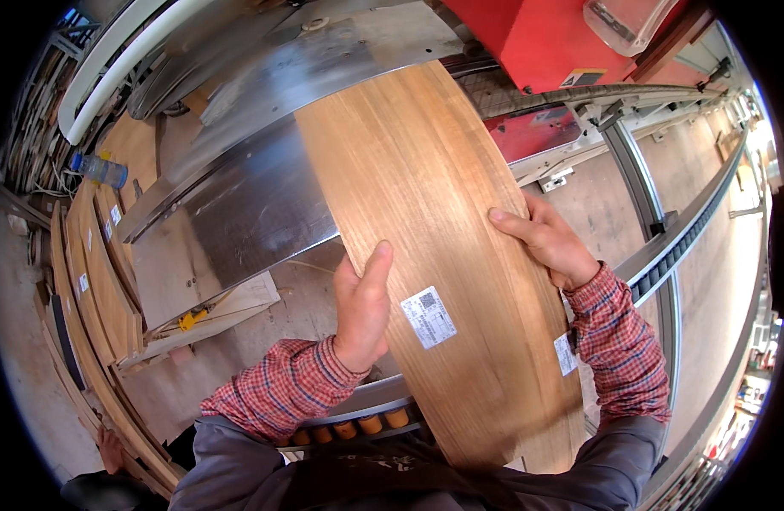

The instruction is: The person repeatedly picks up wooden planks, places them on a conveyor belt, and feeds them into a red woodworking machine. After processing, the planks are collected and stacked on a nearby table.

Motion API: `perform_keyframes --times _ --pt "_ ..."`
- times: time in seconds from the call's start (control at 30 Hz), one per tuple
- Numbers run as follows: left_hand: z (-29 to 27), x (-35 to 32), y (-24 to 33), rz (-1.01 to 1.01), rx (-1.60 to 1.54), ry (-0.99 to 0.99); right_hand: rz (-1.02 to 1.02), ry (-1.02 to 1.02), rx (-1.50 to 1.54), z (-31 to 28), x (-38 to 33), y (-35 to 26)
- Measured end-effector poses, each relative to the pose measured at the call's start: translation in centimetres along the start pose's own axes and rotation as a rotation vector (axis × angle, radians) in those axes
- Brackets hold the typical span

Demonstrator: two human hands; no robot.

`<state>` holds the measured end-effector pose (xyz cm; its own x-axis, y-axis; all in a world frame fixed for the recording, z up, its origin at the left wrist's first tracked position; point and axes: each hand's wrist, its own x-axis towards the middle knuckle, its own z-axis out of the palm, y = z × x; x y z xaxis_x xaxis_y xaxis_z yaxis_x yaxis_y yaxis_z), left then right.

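A long wooden board (413,179) runs from the metal table (256,187) down to the person's body, its far end over the shiny top and its near part overhanging the table's front edge. The left hand (362,311) grasps the board's left long edge just past that front edge, thumb flat on the upper face, fingers hidden beneath. The right hand (556,243) grips the opposite long edge, a little farther up, its thumb likewise on top. A white label (428,317) lies on the face just beside the left hand; a second label (565,353) sits at the right edge, near the right sleeve (622,341). At the far right corner room is tight: a red machine (528,43) stands near that edge. Farther down on the right it opens out, with floor between the board and a long rail (697,223). On the left, a broad stretch of metal spreads away from the board's edge, and beyond it, well apart, are a bottle (102,169) and a group of other boards (89,264). Below the left sleeve (281,383), orange rollers (372,423) line up close to the person's body, narrowing the space there.
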<state>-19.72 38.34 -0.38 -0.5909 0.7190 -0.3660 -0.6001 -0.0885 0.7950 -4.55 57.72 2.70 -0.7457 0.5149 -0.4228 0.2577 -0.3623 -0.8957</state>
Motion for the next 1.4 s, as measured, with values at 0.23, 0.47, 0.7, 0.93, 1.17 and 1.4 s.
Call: perform_keyframes --times 0.23,0.47,0.7,0.93,1.17,1.4 --pt "2.5 0.9 -1.4 -0.001 0.004 -0.037 -0.006 -0.007 -0.019 -3.2 0.1 -0.5" --pt "6.1 2.0 -2.8 -0.002 -0.027 -0.065 0.003 -0.024 0.004 -6.8 0.1 -1.4" --pt "10.6 3.2 -4.5 -0.016 -0.109 -0.073 -0.005 0.007 0.025 -11.4 0.0 -2.4" --pt "16.2 5.6 -8.1 0.029 -0.036 -0.077 0.013 0.032 -0.005 -18.4 0.3 -3.4" --pt "23.7 8.6 -11.8 0.092 -0.081 -0.143 -0.015 0.066 -0.032 -26.4 0.5 -5.0" --pt "30.8 11.9 -15.7 0.156 -0.023 -0.135 0.003 0.139 -0.103 -35.0 1.1 -6.5"
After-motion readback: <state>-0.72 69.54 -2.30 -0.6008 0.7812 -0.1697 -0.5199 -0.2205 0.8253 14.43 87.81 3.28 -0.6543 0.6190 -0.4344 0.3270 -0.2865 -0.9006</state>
